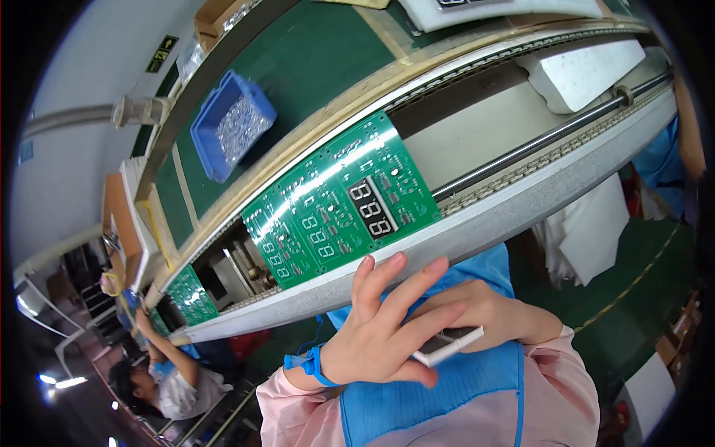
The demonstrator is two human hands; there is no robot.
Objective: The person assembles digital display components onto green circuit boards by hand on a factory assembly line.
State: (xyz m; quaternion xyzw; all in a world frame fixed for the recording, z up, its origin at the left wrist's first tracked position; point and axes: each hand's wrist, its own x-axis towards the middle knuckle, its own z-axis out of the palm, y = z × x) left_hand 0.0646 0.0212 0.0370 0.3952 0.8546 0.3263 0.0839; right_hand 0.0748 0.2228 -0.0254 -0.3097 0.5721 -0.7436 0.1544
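A green circuit board panel (pixel 328 205) lies across the conveyor rails in front of me. On its right section sits a black three-digit seven-segment display (pixel 371 208); the other two sections show only printed digit outlines. Near the board's front edge my left hand (pixel 376 328) is raised, fingers spread, with a blue strap (pixel 307 363) around its wrist. Behind it, my right hand (pixel 469 313) is curled around a display module (pixel 450 346) with white edges and a dark face. The left hand overlaps this module and hides the right fingertips.
Beyond the rail, a blue bin (pixel 233 127) of small clear parts stands on the green bench. White foam (pixel 581 71) lies on the conveyor to the right. Another green board (pixel 190 298) is farther left, near another person (pixel 175 380). A metal rod (pixel 532 141) runs along the conveyor.
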